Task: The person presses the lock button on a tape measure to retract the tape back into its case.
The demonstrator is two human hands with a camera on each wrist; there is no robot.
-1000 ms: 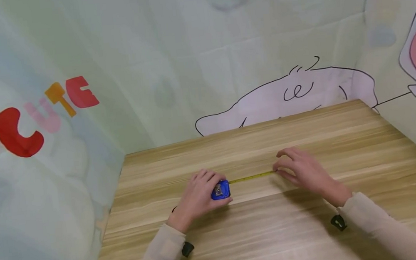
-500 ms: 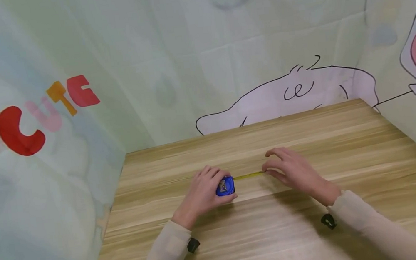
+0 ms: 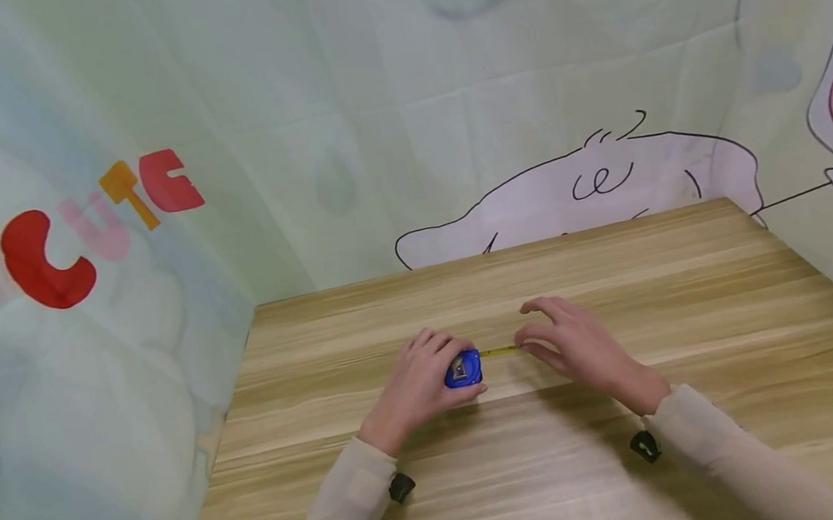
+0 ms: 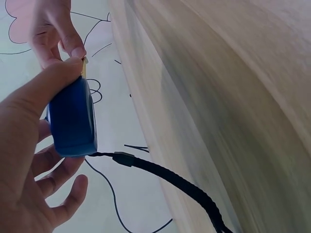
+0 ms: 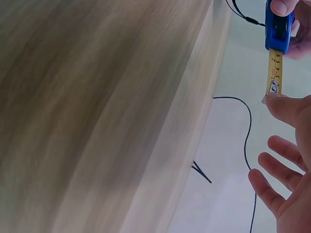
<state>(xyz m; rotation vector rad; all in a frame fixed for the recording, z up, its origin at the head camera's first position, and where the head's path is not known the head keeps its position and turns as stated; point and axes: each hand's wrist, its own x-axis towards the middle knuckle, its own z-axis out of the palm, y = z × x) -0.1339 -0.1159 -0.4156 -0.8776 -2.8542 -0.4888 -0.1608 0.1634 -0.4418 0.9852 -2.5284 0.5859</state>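
Note:
My left hand [image 3: 419, 384] grips a blue tape measure [image 3: 463, 369] above the table, thumb on the near side and fingers on the far side. A short length of yellow tape blade [image 3: 499, 351] sticks out of the case toward the right. Its metal end hook [image 5: 273, 87] is pinched between the thumb and a finger of my right hand [image 3: 583, 348]; the other fingers stand loosely bent. In the right wrist view, printed numbers show on the blade. A black wrist strap [image 4: 180, 182] hangs from the case in the left wrist view.
The wood-grain table [image 3: 557, 464] lies beneath both hands. Printed cloth walls [image 3: 342, 116] rise at its back and sides, with a cartoon outline behind the far edge. A small black device [image 3: 402, 487] sits at each wrist.
The exposed blade has become shorter. My left hand with the case has moved right, and my right hand with the hook has moved left, bringing them closer together.

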